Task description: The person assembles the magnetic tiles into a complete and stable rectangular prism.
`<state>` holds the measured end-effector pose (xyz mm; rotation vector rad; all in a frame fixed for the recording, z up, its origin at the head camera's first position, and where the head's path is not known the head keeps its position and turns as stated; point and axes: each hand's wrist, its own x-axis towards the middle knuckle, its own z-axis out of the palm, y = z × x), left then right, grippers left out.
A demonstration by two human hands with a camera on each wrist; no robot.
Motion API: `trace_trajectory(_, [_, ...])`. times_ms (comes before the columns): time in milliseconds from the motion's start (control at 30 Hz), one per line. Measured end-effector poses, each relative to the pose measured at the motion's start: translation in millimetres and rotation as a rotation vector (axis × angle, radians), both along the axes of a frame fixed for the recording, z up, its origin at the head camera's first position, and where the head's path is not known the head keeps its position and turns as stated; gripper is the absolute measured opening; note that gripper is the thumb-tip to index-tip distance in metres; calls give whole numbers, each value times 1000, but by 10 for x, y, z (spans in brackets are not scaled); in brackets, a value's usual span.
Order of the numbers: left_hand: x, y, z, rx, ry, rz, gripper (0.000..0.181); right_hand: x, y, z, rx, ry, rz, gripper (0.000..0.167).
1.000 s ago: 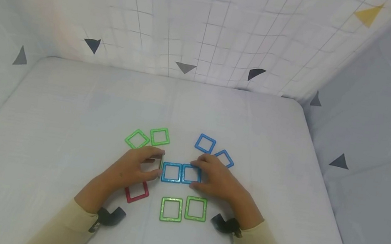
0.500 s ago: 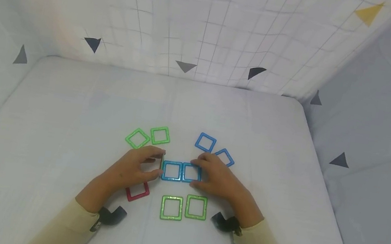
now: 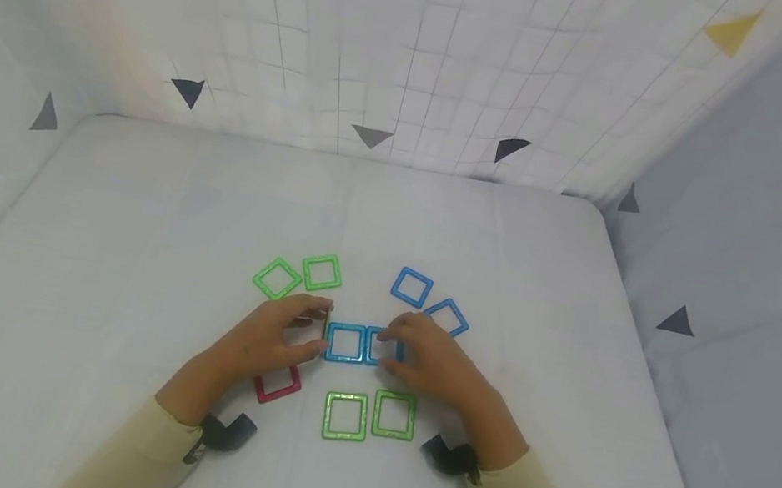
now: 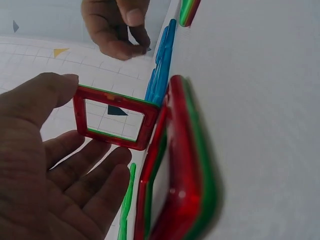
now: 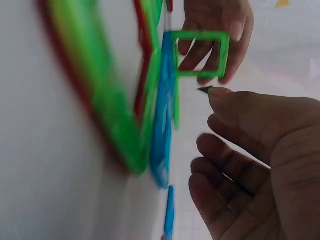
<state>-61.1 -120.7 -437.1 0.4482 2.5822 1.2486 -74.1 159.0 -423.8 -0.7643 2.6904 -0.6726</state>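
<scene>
In the head view my left hand [image 3: 259, 336] pinches an upright square frame tile [image 3: 327, 324] between thumb and fingers, at the left edge of two blue tiles [image 3: 343, 360] lying side by side. The left wrist view shows this tile [image 4: 146, 127] red on the near side; in the right wrist view its other face [image 5: 200, 34] is green. My right hand [image 3: 445, 363] hovers over the right-hand blue tile, partly covering it. Its thumb and fingers are bent loosely and apart, with nothing between them, as the right wrist view of the hand [image 5: 255, 165] shows.
Two green tiles [image 3: 320, 286] lie behind the left hand and two blue ones [image 3: 413, 273] behind the right. Nearer the body are two more green tiles [image 3: 343, 437] and a red one [image 3: 279, 398], partly under the left hand. White sheets with dark triangles surround the table.
My right hand's fingers have shifted slightly off the right blue tile's outer edge and closer together. The left hand keeps its hold on the upright tile.
</scene>
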Motion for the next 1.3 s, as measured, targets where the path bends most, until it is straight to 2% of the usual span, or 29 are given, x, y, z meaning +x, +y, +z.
trace_trajectory(133, [3, -4, -7, 1, -9, 5, 62, 78, -60, 77, -32, -39, 50, 18])
trace_trajectory(333, [21, -10, -13, -4, 4, 9, 61, 137, -115, 110, -11, -54, 96, 14])
trace_trajectory(533, [20, -14, -39, -26, 4, 15, 61, 162, -142, 59, 16, -70, 143, 19])
trace_trajectory(767, [-9, -32, -75, -31, 28, -9, 61, 216, -216, -3, 84, -40, 231, 26])
trace_trajectory(1000, [37, -30, -52, -39, 31, -2, 61, 312, -299, -1, 93, -35, 231, 17])
trace_trajectory(1300, [0, -32, -11, -46, 26, 17, 60, 278, -339, -9, 121, 22, 225, 13])
